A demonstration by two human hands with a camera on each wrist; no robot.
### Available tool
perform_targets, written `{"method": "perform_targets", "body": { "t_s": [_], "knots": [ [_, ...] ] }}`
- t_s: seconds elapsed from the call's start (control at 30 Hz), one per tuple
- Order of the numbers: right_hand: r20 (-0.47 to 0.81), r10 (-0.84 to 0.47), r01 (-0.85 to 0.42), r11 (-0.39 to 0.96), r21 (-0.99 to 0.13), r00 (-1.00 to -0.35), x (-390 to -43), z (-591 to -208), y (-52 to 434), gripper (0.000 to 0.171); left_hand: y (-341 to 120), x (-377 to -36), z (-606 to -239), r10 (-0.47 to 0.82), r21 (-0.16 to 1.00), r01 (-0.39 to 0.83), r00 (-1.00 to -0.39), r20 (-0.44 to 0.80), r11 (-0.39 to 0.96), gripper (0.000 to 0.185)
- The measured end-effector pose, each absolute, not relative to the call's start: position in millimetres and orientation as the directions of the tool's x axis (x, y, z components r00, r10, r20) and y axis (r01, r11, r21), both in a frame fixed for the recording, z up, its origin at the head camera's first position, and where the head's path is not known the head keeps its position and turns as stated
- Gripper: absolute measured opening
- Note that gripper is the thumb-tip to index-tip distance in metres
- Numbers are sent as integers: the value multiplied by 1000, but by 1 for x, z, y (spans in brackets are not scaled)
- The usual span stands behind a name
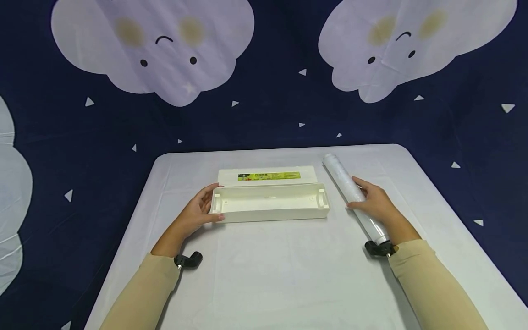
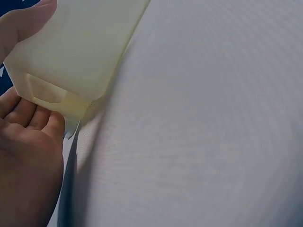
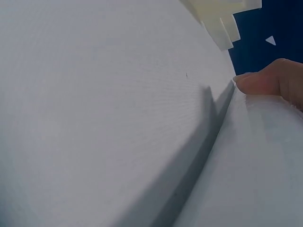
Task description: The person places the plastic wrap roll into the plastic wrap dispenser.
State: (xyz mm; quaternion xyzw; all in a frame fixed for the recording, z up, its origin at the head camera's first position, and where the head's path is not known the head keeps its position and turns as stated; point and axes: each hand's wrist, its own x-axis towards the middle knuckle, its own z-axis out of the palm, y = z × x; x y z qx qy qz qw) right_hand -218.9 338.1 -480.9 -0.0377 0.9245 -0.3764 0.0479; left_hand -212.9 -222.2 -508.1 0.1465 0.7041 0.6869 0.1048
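Right hand (image 1: pixel 373 205) is curled over the film roll (image 1: pixel 350 190), which is laid on the worktop (image 1: pixel 288 275) with its long axis running diagonally away-left. Left hand (image 1: pixel 198 211) is held against the dispenser box (image 1: pixel 270 204) at its left end, thumb and fingers bracketing it. The box lies crosswise, lid open, just left of the roll.

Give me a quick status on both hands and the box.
Left hand grips the open box at its left end. Right hand holds the roll on the table. Nothing between roll and box.
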Motion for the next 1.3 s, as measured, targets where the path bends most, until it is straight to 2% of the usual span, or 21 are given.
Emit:
{"method": "perform_targets", "body": {
  "t_s": [0.5, 1.3],
  "knots": [
    [-8, -117, -76, 691, -719, -993, -226, -463, 334, 97, -224, -212, -507, 340, 999, 35, -940, 26, 21, 111],
    [13, -199, -149, 685, -713, -980, -247, -437, 317, 97, -222, -212, -506, 347, 1000, 19, -938, 15, 9, 110]
  ]
}}
